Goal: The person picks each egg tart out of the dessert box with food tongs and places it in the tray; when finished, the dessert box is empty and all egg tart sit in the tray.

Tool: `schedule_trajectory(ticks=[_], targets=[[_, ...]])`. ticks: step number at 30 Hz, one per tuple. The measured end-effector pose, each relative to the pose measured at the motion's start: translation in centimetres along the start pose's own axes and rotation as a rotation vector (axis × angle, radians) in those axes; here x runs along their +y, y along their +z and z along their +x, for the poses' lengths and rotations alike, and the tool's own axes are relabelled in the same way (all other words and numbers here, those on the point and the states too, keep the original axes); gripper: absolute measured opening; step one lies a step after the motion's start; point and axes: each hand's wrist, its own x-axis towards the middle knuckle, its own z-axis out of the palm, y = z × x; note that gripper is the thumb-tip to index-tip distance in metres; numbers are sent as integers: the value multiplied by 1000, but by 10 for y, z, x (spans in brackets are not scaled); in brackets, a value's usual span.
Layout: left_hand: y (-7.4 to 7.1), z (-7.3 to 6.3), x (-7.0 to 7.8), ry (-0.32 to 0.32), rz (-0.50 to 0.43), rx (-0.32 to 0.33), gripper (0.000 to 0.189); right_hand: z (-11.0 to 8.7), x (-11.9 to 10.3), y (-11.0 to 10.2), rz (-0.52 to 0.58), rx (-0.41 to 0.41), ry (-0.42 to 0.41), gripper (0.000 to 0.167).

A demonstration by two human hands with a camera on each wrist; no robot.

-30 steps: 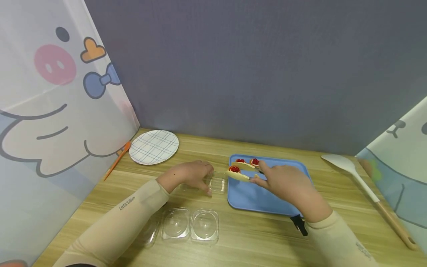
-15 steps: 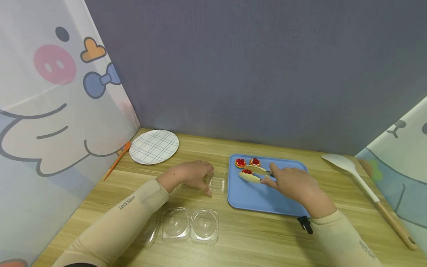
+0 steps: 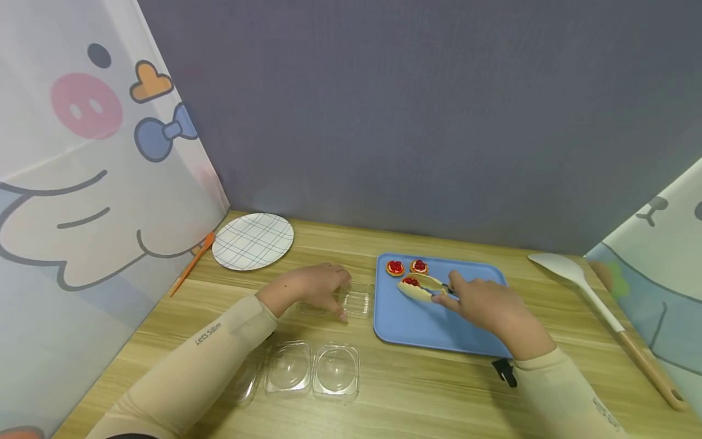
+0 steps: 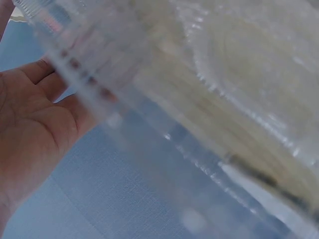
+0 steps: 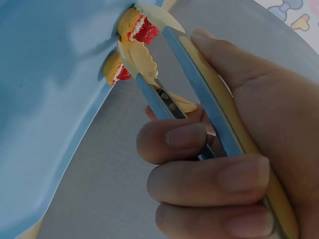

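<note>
In my right hand (image 3: 482, 305) I grip a pair of tongs (image 3: 415, 291) with cream-coloured scalloped heads, also seen in the right wrist view. A small red-topped tart (image 3: 410, 281) lies between the two heads, over the blue tray (image 3: 406, 329). Behind it, a second tart (image 3: 395, 268) and a third tart (image 3: 419, 267) sit at the tray's back left. Beside the tray, my left hand (image 3: 318, 288) holds a clear plastic container (image 3: 358, 302), thumb on the near side and fingers on the far side. The left wrist view shows the container's wall (image 4: 199, 174) blurred, close up.
Nearer my body lie clear domed plastic containers (image 3: 336, 369), partly behind the left sleeve. At the back left are a checked plate (image 3: 253, 242) and an orange stick-like utensil (image 3: 192, 265). A white spoon-like utensil with a wooden handle (image 3: 649, 372) lies on the right.
My right hand has moved to the right with the tongs, and the tart between their heads has shifted right too. The two tarts behind are now uncovered. My left hand has stayed put.
</note>
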Motion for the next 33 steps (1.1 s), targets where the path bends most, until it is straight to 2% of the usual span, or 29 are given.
schedule_trajectory(ticks=[13,23,33], targets=[[0,0,1,10,7,8,77,-3,-1,3,74,-43,30,64],[2,-1,-1,-2,-4,-1,76,-7,-3,13,13,60,13,59],[1,-1,-1,-1,-12,1,75,-13,-7,9,-43,120,-10,54]])
